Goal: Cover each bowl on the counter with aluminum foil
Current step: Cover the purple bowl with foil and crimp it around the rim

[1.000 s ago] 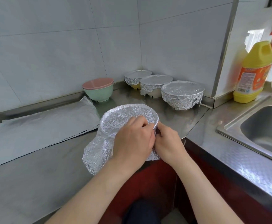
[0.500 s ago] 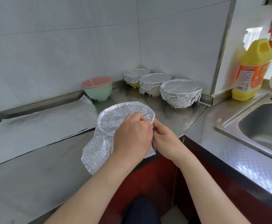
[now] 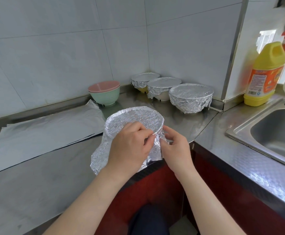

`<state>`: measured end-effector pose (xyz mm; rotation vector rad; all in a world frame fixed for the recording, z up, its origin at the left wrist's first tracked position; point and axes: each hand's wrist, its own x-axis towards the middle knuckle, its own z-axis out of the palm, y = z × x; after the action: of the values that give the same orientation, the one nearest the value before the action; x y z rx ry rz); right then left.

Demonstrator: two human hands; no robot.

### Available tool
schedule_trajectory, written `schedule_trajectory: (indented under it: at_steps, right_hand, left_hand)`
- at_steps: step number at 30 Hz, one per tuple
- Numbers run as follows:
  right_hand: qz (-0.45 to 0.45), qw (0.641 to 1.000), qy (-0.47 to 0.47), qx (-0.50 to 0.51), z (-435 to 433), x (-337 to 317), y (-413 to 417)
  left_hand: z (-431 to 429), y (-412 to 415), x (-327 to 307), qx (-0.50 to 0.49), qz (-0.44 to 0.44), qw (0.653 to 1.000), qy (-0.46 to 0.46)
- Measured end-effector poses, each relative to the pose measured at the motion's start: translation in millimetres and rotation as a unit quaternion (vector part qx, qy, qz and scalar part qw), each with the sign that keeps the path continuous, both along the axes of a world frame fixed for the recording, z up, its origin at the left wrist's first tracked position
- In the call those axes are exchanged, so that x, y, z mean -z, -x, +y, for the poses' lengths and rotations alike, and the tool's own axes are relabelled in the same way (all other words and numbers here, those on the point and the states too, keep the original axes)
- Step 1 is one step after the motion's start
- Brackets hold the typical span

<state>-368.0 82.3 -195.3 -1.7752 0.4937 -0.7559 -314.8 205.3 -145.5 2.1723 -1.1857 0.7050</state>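
foil-wrapped bowl [image 3: 135,119]: sits at the near edge of the steel counter [image 3: 36,175], at its inner corner, directly in front of the person. foil is stretched flat over the mouth and crimped round the far rim; a loose, crinkled skirt hangs down the left and near sides onto the counter.

left hand [image 3: 130,148]: lies over the near side of the foil-wrapped bowl, fingers curled, fingertips pinching a fold of foil at the near rim.

right hand [image 3: 174,148]: just beside the left, thumb and fingers pinching the same fold from the right, below the rim.

three covered bowls [image 3: 191,94]: in a row at the back corner against the tiled wall, each capped with foil, close together.

pink bowl [image 3: 102,85]: uncovered, nested in a green bowl [image 3: 104,97], left of the row, by the wall.

foil sheets [image 3: 45,131]: lying flat in a stack on the counter, left of the foil-wrapped bowl.

yellow bottle [image 3: 267,73]: upright, far right, behind the steel sink [image 3: 274,133].
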Motion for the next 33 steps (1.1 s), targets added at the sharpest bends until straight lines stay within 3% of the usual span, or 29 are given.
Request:
schedule_trajectory:
  at_steps: [4,11,20,29,33]
  right_hand:
    - [0.041,0.994,0.096,-0.008,-2,-7,-1]
    - [-0.001,0.978,-0.113,-0.175,1,-16,9]
    - [0.050,0.979,-0.029,-0.197,-4,-25,13]
    - [0.075,0.968,0.236,-0.034,16,-20,9]
    - [0.075,0.966,0.243,0.042,20,-20,10]
  left_hand:
    - [-1,1,3,0.010,-0.025,1.000,-0.002]
    - [-3,2,3,0.000,-0.025,1.000,0.000]
    - [-10,3,-7,-0.024,0.036,0.998,-0.034]
    - [-15,4,-11,-0.036,0.053,0.997,-0.051]
    - [-17,6,-15,-0.024,0.076,0.995,-0.068]
